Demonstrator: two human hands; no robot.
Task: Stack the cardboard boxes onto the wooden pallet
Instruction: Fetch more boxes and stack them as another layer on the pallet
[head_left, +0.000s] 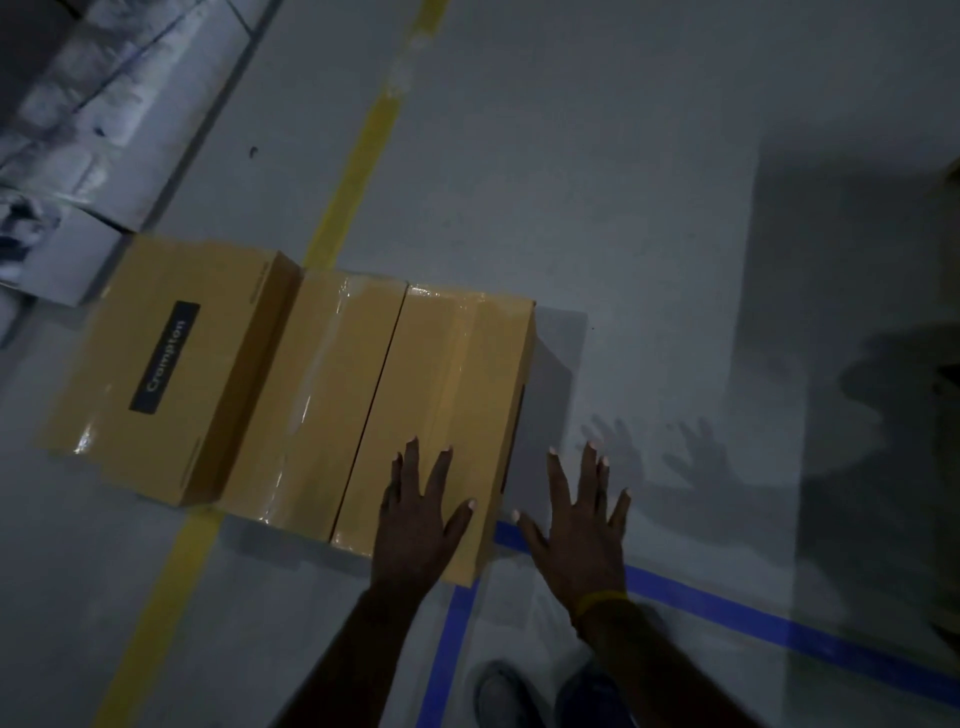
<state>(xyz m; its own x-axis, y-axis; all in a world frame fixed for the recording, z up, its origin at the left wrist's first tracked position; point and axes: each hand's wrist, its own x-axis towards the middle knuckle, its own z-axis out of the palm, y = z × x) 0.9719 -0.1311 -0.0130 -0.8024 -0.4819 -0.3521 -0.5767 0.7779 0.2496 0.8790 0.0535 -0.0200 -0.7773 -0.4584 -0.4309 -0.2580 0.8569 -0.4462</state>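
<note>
Grey floor (597, 182): three cardboard boxes (322, 395) side by side; my left hand (421, 525) and right hand (582, 530) hover, fingers spread, holding nothing.

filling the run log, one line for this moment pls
stage: reaching | left hand: open over rightmost box | right hand: open | pallet: unseen
</note>
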